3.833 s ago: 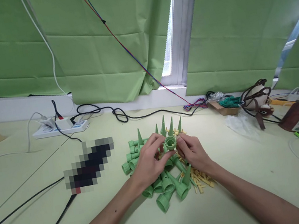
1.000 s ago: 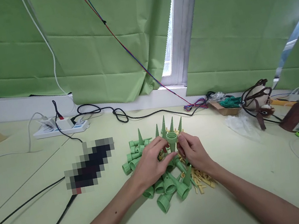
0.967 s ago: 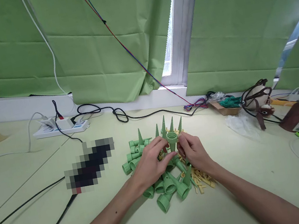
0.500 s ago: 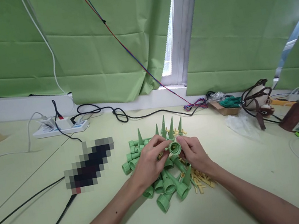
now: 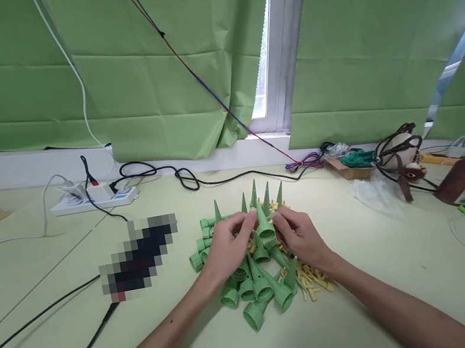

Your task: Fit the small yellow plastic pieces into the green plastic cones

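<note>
Between my hands, a green plastic watering spike (image 5: 265, 225) points up and away, its wide round socket facing me. The fingers of my left hand (image 5: 230, 246) are closed on its left side. My right hand (image 5: 299, 233) is pinched at the right of the socket; what its fingertips hold, if anything, is hidden. Below and around the hands lies a pile of similar green spikes (image 5: 261, 286), many with their sockets toward me. Several other spikes stand point-up behind the hands. Small yellow plastic pieces (image 5: 314, 279) are heaped beside the pile at the right.
A white power strip (image 5: 96, 201) with plugs sits at the back left, and a black cable (image 5: 237, 177) runs along the wall. A blurred dark device lies to the left. At right are a cardboard box (image 5: 351, 170), a clear plastic bag (image 5: 375, 194) and a brown object (image 5: 463, 181).
The held spike has tipped from its socket facing me squarely to pointing upward, and shifted slightly left. My left fingers have moved up along it; my right hand is nearly still.
</note>
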Demonstrator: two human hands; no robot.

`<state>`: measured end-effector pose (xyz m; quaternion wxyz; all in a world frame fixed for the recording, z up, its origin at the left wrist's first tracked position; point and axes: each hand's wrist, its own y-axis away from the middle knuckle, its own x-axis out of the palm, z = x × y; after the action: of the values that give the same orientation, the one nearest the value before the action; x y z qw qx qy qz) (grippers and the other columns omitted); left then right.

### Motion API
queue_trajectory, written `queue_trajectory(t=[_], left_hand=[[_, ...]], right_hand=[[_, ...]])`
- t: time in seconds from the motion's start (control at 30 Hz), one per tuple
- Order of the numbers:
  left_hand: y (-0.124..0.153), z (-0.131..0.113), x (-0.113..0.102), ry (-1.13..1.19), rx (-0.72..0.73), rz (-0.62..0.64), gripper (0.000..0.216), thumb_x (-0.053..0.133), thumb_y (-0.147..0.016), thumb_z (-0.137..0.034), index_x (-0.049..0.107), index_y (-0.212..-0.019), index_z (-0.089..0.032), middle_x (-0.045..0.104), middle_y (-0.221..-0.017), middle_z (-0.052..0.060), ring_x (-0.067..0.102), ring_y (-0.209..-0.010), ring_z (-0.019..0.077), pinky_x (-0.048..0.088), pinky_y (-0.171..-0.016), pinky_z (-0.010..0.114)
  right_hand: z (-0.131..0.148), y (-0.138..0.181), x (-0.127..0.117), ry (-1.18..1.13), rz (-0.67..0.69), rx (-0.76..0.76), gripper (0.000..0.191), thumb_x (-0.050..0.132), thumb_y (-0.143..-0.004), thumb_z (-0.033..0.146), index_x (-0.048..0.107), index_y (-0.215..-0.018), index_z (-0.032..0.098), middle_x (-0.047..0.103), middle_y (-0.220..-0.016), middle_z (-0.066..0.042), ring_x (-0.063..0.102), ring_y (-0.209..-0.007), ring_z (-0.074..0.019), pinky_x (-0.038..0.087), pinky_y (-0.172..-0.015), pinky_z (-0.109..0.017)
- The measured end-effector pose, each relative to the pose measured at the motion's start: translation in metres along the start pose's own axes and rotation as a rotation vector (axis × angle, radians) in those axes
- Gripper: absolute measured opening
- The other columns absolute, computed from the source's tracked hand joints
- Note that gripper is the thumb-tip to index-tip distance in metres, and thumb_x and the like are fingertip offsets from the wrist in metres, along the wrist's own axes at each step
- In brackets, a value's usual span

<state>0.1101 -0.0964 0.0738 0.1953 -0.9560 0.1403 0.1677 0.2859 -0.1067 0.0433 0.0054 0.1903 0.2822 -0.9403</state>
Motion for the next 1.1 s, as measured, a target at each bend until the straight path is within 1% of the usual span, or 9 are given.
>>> queue_trajectory(t=[0.07, 0.17, 0.3, 0.4, 0.5, 0.7, 0.8, 0.93, 1.1], left_hand=[[0.000, -0.001, 0.000, 0.034, -0.027, 0.045, 0.048, 0.043, -0.094, -0.055, 0.051, -0.065, -0.016, 0.037, -0.060, -0.003, 0.034, -0.055, 0.0104, 0.030, -0.050, 0.024], [0.000, -0.002, -0.001, 0.059, -0.037, 0.097, 0.045, 0.049, -0.091, -0.055, 0.060, -0.072, -0.015, 0.042, -0.062, -0.002, 0.036, -0.056, 0.0100, 0.031, -0.048, 0.022], [0.001, -0.003, -0.003, 0.079, -0.004, 0.113, 0.041, 0.052, -0.090, -0.052, 0.062, -0.077, -0.015, 0.052, -0.069, 0.000, 0.045, -0.063, 0.0117, 0.038, -0.054, 0.022], [0.001, -0.003, -0.002, 0.069, 0.021, 0.111, 0.033, 0.056, -0.089, -0.048, 0.058, -0.079, -0.016, 0.053, -0.072, 0.000, 0.049, -0.067, 0.0125, 0.042, -0.058, 0.024], [0.002, -0.001, -0.002, 0.016, 0.060, 0.100, 0.026, 0.059, -0.089, -0.043, 0.057, -0.087, -0.017, 0.053, -0.076, 0.000, 0.052, -0.071, 0.0133, 0.044, -0.063, 0.025], [0.005, 0.005, 0.000, -0.181, 0.281, 0.059, 0.013, 0.060, -0.090, -0.030, 0.059, -0.097, -0.019, 0.055, -0.091, 0.002, 0.049, -0.071, 0.0118, 0.045, -0.069, 0.027], [0.005, 0.009, 0.001, -0.232, 0.381, 0.049, 0.009, 0.058, -0.092, -0.024, 0.060, -0.100, -0.020, 0.054, -0.100, 0.004, 0.051, -0.077, 0.0126, 0.046, -0.069, 0.026], [0.004, 0.015, 0.002, -0.334, 0.532, -0.016, 0.014, 0.057, -0.092, -0.018, 0.061, -0.106, -0.020, 0.053, -0.105, 0.007, 0.055, -0.090, 0.0163, 0.048, -0.075, 0.029], [0.002, 0.019, 0.002, -0.378, 0.616, -0.051, 0.022, 0.056, -0.093, -0.015, 0.062, -0.112, -0.023, 0.052, -0.105, 0.007, 0.055, -0.098, 0.0173, 0.051, -0.082, 0.031]], right_hand=[[0.000, 0.000, 0.000, 0.016, 0.020, -0.005, 0.042, 0.040, -0.100, 0.044, 0.042, -0.065, 0.021, 0.047, -0.056, 0.003, 0.043, -0.052, -0.0111, 0.036, -0.053, -0.024], [0.001, 0.000, 0.000, 0.029, 0.035, -0.017, 0.042, 0.040, -0.100, 0.043, 0.043, -0.065, 0.021, 0.047, -0.056, 0.003, 0.043, -0.052, -0.0112, 0.036, -0.053, -0.025], [0.002, 0.000, 0.000, 0.031, 0.038, -0.027, 0.040, 0.040, -0.100, 0.040, 0.043, -0.065, 0.020, 0.046, -0.057, 0.003, 0.043, -0.052, -0.0111, 0.035, -0.054, -0.024], [0.001, 0.000, 0.000, 0.035, 0.033, -0.031, 0.040, 0.040, -0.100, 0.038, 0.042, -0.065, 0.021, 0.045, -0.057, 0.004, 0.041, -0.052, -0.0107, 0.034, -0.053, -0.025], [0.000, -0.001, 0.001, 0.037, 0.025, -0.032, 0.041, 0.039, -0.101, 0.038, 0.039, -0.063, 0.021, 0.042, -0.055, 0.004, 0.039, -0.050, -0.0105, 0.032, -0.053, -0.025], [-0.001, -0.001, 0.002, 0.055, 0.015, -0.032, 0.046, 0.036, -0.102, 0.038, 0.039, -0.059, 0.020, 0.040, -0.052, 0.003, 0.038, -0.048, -0.0105, 0.031, -0.052, -0.026], [-0.002, -0.002, 0.003, 0.061, 0.011, -0.022, 0.048, 0.036, -0.101, 0.038, 0.040, -0.058, 0.020, 0.041, -0.051, 0.003, 0.038, -0.047, -0.0103, 0.030, -0.051, -0.026], [-0.004, -0.002, 0.003, 0.056, -0.010, -0.007, 0.050, 0.036, -0.101, 0.039, 0.040, -0.055, 0.019, 0.041, -0.049, 0.003, 0.037, -0.046, -0.0098, 0.030, -0.051, -0.025], [-0.007, -0.001, 0.004, 0.066, -0.026, 0.011, 0.051, 0.037, -0.101, 0.039, 0.042, -0.054, 0.019, 0.041, -0.048, 0.003, 0.037, -0.045, -0.0094, 0.031, -0.050, -0.025]])
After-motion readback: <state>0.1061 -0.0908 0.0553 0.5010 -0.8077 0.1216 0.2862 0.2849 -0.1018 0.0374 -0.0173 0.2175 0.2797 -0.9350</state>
